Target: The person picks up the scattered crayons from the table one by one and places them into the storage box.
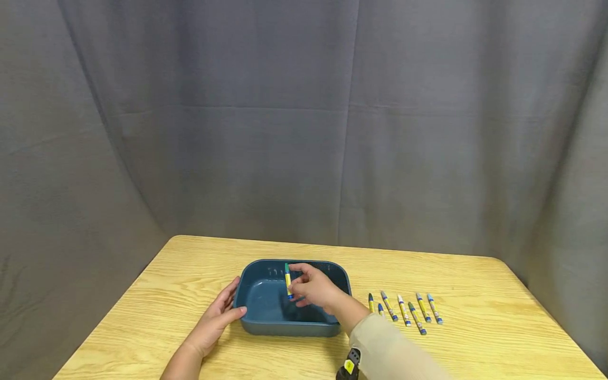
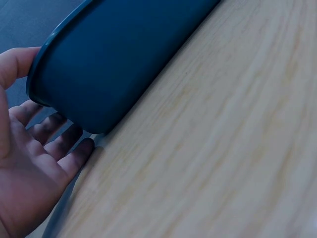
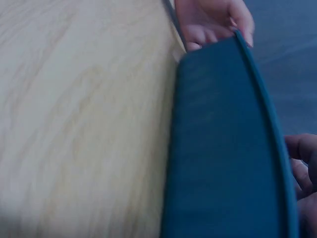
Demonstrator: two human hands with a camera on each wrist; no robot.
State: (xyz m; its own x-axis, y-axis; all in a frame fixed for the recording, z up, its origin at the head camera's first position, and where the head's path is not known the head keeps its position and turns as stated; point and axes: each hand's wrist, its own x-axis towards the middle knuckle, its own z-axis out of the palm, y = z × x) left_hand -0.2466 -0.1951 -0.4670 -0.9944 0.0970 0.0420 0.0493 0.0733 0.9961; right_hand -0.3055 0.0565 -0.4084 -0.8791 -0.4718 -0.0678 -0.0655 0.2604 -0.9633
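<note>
A dark blue rectangular basin (image 1: pixel 291 330) stands on the table in front of me. My left hand (image 1: pixel 215 323) holds its left end, the thumb over the rim and the other fingers along the outer wall, as the left wrist view also shows. Over the inside of the basin, my right hand (image 1: pixel 317 289) pinches a green-tipped crayon (image 1: pixel 287 281) with a yellow wrapper, held nearly upright. In the right wrist view the basin's side wall (image 3: pixel 223 148) hides much of the right hand, and the crayon does not show there.
Several crayons with yellow wrappers, among them a white one (image 1: pixel 404 310) and a light blue one (image 1: pixel 434 308), lie loosely side by side on the wooden table (image 1: pixel 475 343) right of the basin. A grey curtain (image 1: pixel 304 132) hangs behind the table's back edge.
</note>
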